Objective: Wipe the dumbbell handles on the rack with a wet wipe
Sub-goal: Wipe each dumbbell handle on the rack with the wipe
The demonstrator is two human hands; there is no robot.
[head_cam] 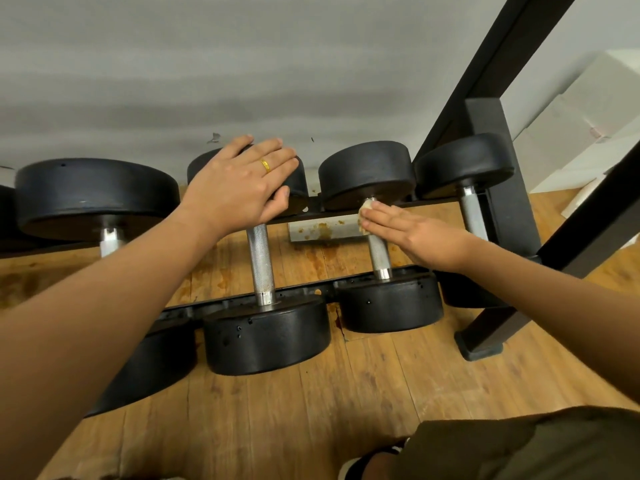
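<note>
Head view: the left hand [239,181], fingers nearly straight, rests on one dumbbell's far head [298,183]; the right hand [415,237], fingers straight, presses a soiled wet wipe [366,213] against the neighbouring dumbbell's knurled handle [379,252], at its far end; both dumbbells lie across the black rack [194,306].

No text, number, brand or sign can be read anywhere. The black heads of the dumbbells [266,336] show only plain rubber with small pits, near and far alike. The gold ring [265,165] on the left hand [235,188] carries a faint marking, too small to make out.
</note>
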